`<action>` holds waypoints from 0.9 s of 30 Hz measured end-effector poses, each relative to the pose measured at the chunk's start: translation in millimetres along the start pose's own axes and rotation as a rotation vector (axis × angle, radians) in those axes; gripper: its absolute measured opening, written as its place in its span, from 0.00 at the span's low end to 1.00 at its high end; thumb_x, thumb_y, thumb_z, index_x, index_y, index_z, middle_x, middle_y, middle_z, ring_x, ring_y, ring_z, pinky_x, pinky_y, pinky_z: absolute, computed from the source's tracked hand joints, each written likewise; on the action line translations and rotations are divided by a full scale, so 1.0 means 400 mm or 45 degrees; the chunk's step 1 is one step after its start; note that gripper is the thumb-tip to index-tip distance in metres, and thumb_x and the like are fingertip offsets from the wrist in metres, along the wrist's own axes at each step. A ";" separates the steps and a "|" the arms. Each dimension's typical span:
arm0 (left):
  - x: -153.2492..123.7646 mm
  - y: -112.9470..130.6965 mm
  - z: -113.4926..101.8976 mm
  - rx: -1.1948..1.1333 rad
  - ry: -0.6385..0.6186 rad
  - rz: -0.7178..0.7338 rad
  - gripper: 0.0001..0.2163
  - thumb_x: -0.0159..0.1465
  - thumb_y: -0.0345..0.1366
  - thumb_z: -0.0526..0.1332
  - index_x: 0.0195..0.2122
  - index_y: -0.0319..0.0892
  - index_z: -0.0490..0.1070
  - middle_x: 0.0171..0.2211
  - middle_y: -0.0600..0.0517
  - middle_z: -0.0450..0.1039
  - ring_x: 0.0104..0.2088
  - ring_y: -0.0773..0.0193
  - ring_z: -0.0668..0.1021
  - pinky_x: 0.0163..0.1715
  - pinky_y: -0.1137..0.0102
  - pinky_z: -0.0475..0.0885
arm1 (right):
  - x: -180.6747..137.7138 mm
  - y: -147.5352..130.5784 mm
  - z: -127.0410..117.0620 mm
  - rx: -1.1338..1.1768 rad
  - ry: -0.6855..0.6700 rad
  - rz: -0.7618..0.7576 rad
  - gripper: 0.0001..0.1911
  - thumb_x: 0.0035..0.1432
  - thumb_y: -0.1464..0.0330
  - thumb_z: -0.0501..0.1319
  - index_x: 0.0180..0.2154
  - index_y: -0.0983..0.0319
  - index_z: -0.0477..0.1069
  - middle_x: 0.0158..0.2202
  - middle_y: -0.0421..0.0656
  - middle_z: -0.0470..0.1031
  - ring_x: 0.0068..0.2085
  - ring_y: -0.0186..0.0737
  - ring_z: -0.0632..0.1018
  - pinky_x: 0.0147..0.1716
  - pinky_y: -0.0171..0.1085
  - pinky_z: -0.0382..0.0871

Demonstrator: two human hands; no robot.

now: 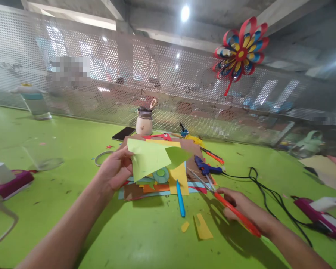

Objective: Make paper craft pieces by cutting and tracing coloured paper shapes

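My left hand (119,169) pinches the left edge of a light green sheet of paper (148,157), held up over a pile of coloured paper. A darker green flap (178,156) shows at the sheet's right side. In my right hand (240,204) is a pair of scissors with red handles (235,213); the blades are parted and point left, apart from the green paper. Below the sheet lie a round green paper piece (160,175) and a yellow strip (179,183). A blue pen (180,198) rests in front of the pile.
A blue glue gun (205,166) with a black cord lies right of the pile, near an orange-handled cutter (214,156). Yellow scraps (203,227) lie in front. Behind stand a white bottle (144,122) and a phone (123,133). Purple power strips (319,215) sit at both sides.
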State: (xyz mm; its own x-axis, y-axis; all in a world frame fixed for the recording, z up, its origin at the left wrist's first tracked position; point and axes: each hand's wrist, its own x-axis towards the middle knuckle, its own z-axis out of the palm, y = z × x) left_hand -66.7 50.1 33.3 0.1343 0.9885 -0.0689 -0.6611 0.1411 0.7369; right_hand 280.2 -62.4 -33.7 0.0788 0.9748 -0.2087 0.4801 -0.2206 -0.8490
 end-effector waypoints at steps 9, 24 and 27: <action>0.003 0.070 0.023 -0.203 0.042 0.312 0.18 0.52 0.16 0.52 0.35 0.45 0.71 0.25 0.60 0.79 0.29 0.71 0.81 0.37 0.79 0.78 | -0.065 -0.060 -0.031 0.371 -0.115 -0.067 0.18 0.52 0.60 0.61 0.45 0.57 0.70 0.33 0.44 0.76 0.37 0.46 0.79 0.41 0.44 0.72; -0.033 -0.006 0.043 0.224 -0.309 -0.014 0.17 0.46 0.21 0.59 0.37 0.40 0.74 0.27 0.54 0.78 0.25 0.67 0.79 0.25 0.77 0.74 | 0.041 -0.282 0.109 1.210 -0.057 -0.308 0.15 0.50 0.55 0.66 0.32 0.60 0.73 0.27 0.43 0.80 0.31 0.46 0.81 0.31 0.43 0.77; -0.026 -0.031 0.037 0.276 -0.355 -0.069 0.16 0.46 0.21 0.60 0.35 0.39 0.75 0.25 0.53 0.77 0.22 0.69 0.76 0.22 0.78 0.72 | 0.061 -0.283 0.109 1.173 0.071 -0.363 0.10 0.46 0.63 0.69 0.28 0.61 0.72 0.26 0.41 0.80 0.29 0.45 0.81 0.29 0.42 0.77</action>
State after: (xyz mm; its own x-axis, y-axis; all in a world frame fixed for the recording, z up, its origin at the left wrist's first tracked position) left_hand -49.0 37.3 34.8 0.3810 0.9231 0.0522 -0.4793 0.1489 0.8649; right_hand 189.9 -15.2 36.2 0.1186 0.9907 0.0672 -0.3845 0.1082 -0.9168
